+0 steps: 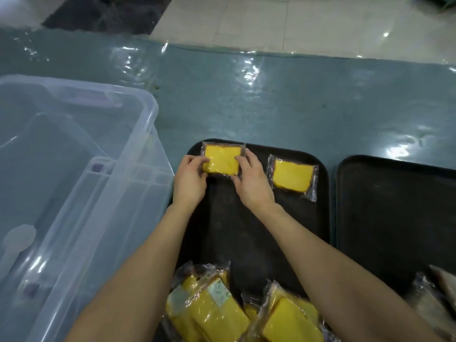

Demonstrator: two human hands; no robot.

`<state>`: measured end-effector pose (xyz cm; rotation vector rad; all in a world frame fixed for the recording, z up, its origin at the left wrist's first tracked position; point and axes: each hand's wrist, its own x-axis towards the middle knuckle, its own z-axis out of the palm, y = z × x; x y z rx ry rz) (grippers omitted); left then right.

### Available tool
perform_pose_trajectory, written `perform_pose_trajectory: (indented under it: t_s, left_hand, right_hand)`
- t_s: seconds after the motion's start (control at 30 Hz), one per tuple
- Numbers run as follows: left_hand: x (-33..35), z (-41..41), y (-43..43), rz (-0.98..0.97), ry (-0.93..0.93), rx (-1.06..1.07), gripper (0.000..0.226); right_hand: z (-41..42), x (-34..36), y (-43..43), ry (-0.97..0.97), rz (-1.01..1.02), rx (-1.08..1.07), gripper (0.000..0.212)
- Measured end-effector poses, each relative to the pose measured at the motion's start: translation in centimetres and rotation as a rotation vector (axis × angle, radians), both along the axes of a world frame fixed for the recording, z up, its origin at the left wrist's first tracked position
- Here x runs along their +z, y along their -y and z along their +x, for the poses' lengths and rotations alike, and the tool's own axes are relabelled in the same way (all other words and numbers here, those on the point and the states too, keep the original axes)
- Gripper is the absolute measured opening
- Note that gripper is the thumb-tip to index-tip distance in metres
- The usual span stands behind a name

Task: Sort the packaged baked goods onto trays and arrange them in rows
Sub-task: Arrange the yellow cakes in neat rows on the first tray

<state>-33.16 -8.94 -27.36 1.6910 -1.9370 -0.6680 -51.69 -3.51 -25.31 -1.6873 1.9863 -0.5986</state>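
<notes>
Wrapped cake [221, 159] between the fingers [248, 157]

You've only got the one view — the wide-angle camera on your head, facing forward and steeply down over your own forearms [153, 255]. It sits close: your left hand [190, 180] and right hand [253, 185], both gripping the yellow packet [222, 159], land about mid-frame, the black tray [234, 230] fills the lower middle, the clear bin [74, 144] bows along the left edge, and tiled floor [296, 21] shows up top.
</notes>
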Motion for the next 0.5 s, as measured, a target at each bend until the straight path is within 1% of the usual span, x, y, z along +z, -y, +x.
perform_pose_trajectory:
  t_s: [0.1,0.27,0.37,0.43,0.5]
  left_hand:
    - [-0.6,-0.7,1.1,0.017,0.074,-0.077,0.05]
    - [-1.3,-0.6,1.2,-0.007,0.058,-0.022,0.051]
    - [-1.1,-0.5,0.7,-0.022,0.073,-0.003,0.049]
    - [-0.8,-0.4,0.6,0.003,0.087,-0.003,0.048]
    - [-0.4,-0.1,0.0,0.035,0.124,-0.001,0.05]
  right_hand:
    - [-0.2,-0.8,1.3,-0.091,0.079,0.008,0.054]
    - [0.3,-2.0,1.2,-0.155,0.065,0.011,0.052]
    - [0.3,-2.0,1.0,-0.162,0.082,0.05,0.06]
    - [-0.1,-1.3,0.6,-0.126,0.101,0.074,0.069]
    - [-0.6,-0.2,-0.6,-0.083,0.091,0.071,0.072]
